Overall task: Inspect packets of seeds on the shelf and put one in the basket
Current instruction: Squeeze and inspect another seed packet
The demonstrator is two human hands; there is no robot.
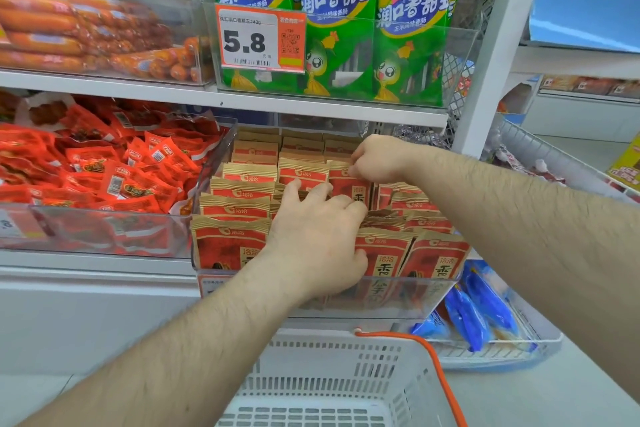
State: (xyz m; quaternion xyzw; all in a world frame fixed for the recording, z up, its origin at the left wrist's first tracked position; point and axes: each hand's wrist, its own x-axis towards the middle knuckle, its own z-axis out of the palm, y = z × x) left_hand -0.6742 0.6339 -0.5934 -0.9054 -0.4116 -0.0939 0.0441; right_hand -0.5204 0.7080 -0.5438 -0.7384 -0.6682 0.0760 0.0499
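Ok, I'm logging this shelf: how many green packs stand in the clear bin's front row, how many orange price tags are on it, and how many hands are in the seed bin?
Green packs: 3
Orange price tag: 1
Hands: 2, left hand and right hand, which pinches a seed packet
Total: 6

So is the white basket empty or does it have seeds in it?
Empty as far as shown: the white basket shows only bare slatted walls and floor; its near part is out of view.
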